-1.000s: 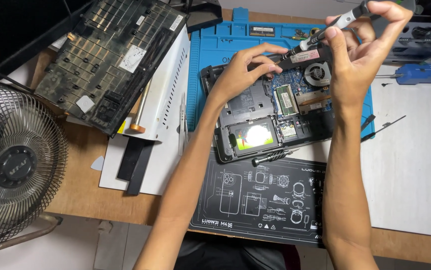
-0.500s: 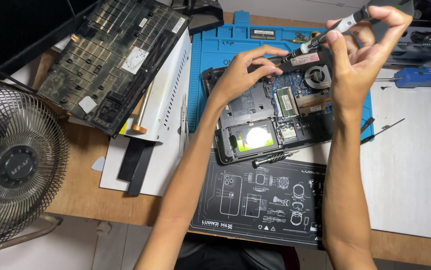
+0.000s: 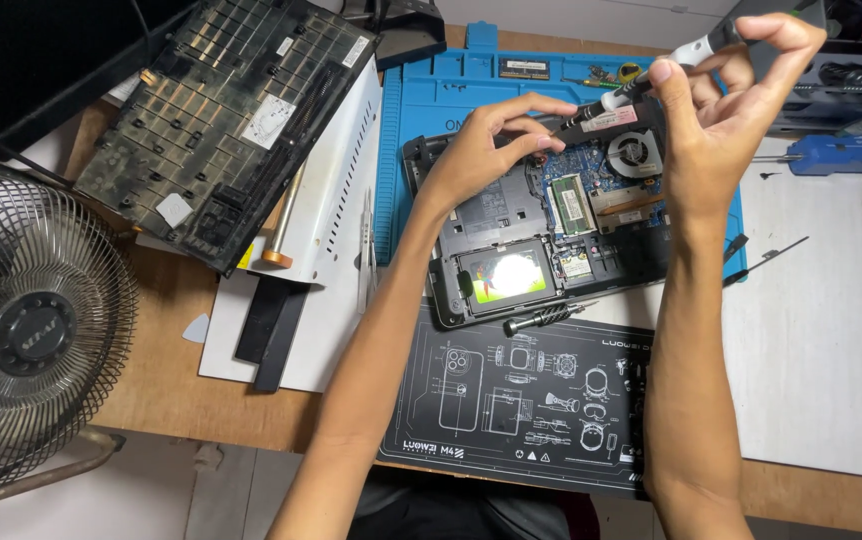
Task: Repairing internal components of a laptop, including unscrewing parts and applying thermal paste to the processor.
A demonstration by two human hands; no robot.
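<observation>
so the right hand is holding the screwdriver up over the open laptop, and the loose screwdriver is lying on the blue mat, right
Not quite. In the head view the loose screwdriver lies on the black mat, not the blue one. The rest holds: the right hand holds the screwdriver over the open laptop.

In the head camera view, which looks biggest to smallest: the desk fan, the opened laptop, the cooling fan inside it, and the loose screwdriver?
1. Desk fan, though it sits nearer the camera
2. Opened laptop
3. Loose screwdriver
4. Cooling fan; the last two look close.
</observation>
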